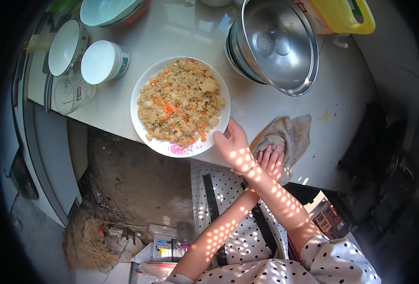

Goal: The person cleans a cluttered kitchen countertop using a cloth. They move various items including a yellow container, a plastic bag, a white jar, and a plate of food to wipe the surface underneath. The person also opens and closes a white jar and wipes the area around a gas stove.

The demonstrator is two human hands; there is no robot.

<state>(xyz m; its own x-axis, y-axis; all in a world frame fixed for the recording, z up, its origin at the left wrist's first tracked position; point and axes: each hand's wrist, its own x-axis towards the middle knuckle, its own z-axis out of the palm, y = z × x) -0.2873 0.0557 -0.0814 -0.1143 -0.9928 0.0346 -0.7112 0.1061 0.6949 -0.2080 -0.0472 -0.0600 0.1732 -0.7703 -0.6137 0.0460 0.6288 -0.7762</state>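
A white plate with a pink flower pattern [160, 146] lies near the counter's front edge, heaped with fried rice [181, 99] and orange carrot bits. My right hand [232, 145] grips the plate's lower right rim, thumb on top and fingers partly hidden beneath. My forearms cross, the right one over the left. To the right of the plate, my left hand [271, 159] rests on a crumpled grey-brown cloth [300, 135], its fingers extended and slightly apart. Part of that hand is hidden behind the right wrist.
A steel bowl [280, 42] leans on stacked bowls at the upper right, near a yellow-handled container [344, 17]. At left stand a lidded white tub [99, 62], a white bowl [64, 48] and a clear plastic container [69, 94]. A pale green basin [110, 10] sits farther back.
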